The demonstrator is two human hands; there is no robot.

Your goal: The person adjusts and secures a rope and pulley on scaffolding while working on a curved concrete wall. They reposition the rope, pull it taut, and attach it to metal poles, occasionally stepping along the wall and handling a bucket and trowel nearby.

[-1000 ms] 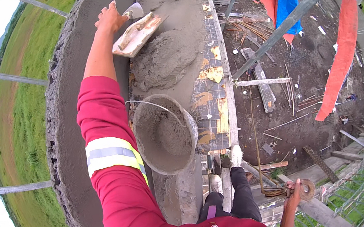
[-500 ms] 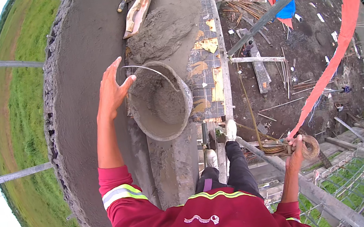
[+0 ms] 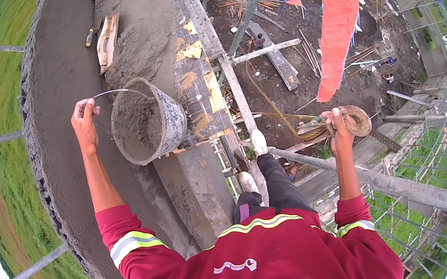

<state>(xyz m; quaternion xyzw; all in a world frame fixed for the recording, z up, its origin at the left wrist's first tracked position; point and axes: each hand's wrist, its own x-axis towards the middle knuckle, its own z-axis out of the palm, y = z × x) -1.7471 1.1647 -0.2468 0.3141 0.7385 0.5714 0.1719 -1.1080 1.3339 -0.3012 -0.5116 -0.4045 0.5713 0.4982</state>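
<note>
Grey bucket (image 3: 173, 118) beside left fingers (image 3: 89, 107) pinching its handle (image 3: 116, 90), rusty ring (image 3: 364, 119) in right fingers (image 3: 337, 114)

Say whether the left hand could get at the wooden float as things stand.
Probably yes, though the left hand appears to be gripping the wire bucket handle and would likely have to let go first. The wooden float lies ahead, uncovered, with nothing standing in between.
</note>
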